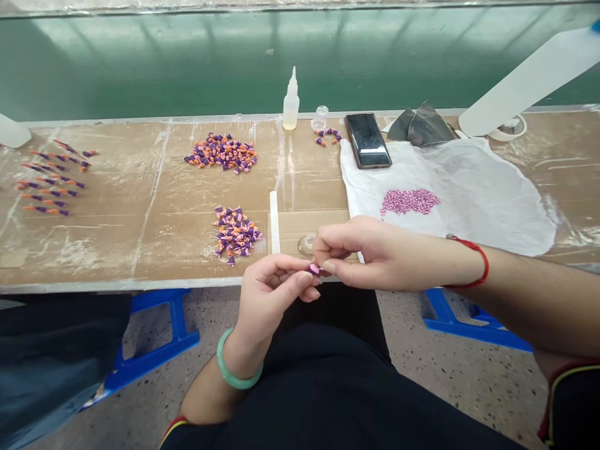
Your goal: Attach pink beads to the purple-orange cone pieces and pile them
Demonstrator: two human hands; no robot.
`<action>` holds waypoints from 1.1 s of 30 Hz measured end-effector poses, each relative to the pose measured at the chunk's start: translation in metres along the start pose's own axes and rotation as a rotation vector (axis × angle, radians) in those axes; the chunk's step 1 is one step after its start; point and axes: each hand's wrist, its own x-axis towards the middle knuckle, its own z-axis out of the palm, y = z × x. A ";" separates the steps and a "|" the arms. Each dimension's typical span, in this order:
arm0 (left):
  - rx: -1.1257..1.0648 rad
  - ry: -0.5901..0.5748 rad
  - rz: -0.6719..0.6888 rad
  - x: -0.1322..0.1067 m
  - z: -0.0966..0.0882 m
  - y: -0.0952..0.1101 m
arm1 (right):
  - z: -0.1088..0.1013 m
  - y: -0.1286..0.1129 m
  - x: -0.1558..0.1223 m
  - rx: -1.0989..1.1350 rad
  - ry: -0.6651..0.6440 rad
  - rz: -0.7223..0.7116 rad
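Between the thumb and fingers of my left hand (269, 297) is a small purple-and-pink piece (314, 269), held over the table's front edge. My right hand (368, 253) meets it from the right, thumb and fingertips pinched at the piece's pink end; what they grip is too small to make out. Just behind the fingertips sits a small clear glass dish (306, 244), partly covered by my right hand. A pile of purple, pink and orange pieces (237, 232) lies to the left. Small pink pieces (409, 201) are heaped on a white cloth (497, 194).
Behind stand a dropper bottle (290, 106) and its clear cap (320, 117). A phone (368, 140) rests on the cloth's edge. Another pile (222, 153) lies back left, beyond a white strip (274, 222). Purple-orange pieces on sticks (51, 178) stand far left. Blue stools (173, 319) are below.
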 end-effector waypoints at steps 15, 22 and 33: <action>-0.035 0.044 -0.012 0.002 0.003 -0.002 | 0.002 -0.006 0.002 -0.175 0.046 -0.003; -0.047 0.052 -0.043 -0.001 0.004 -0.001 | 0.006 -0.006 -0.001 -0.192 0.089 -0.070; 0.049 0.094 -0.052 0.004 0.012 0.007 | 0.003 -0.008 -0.004 -0.204 0.060 -0.013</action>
